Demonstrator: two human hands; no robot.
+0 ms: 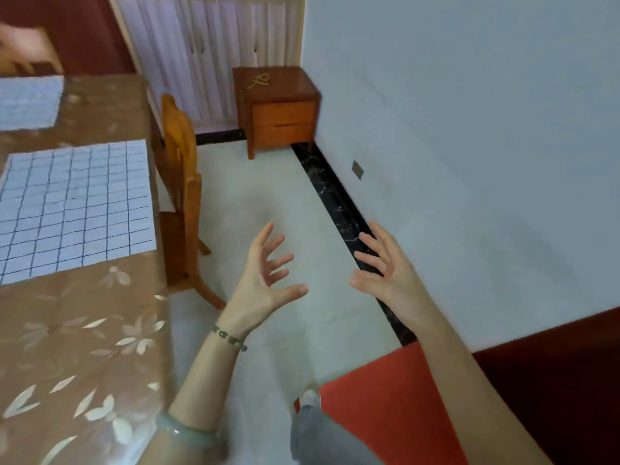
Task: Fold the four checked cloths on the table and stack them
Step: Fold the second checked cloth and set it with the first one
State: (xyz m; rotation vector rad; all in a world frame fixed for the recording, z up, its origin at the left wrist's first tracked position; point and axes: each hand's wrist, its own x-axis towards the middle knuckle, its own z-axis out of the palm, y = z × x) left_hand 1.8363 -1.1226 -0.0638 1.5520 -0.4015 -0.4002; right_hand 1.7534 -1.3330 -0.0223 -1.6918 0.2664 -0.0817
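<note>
Two checked cloths lie flat on the table [84, 330], at the left of the view. The near cloth [73, 209] is a white rectangle ruled with thin dark lines, spread smooth, its right edge close to the table's edge. The far cloth [27, 102] has a finer, paler check and lies well apart from it, cut off by the frame's left edge. The table wears a glossy brown cover printed with pale leaves and flowers.

Neither hand touches a cloth. The left hand [265, 280] and right hand [385, 266] hang over the floor [268, 182] to the right of the table, apart, palms facing, fingers spread and holding nothing. A bead bracelet [229, 337] rings the left wrist, and a smooth pale-green bangle [188, 431] sits farther up the forearm.

A varnished wooden chair [181, 196] stands against the table's right side. Beyond it a boxy wooden cabinet [278, 109] with two drawers fills the corner, before a pleated pale curtain [208, 55]. The floor is pale and matte, edged by a black veined skirting [342, 209] under a plain bluish wall [469, 129]. A red mat [385, 407] lies near the person's foot.
</note>
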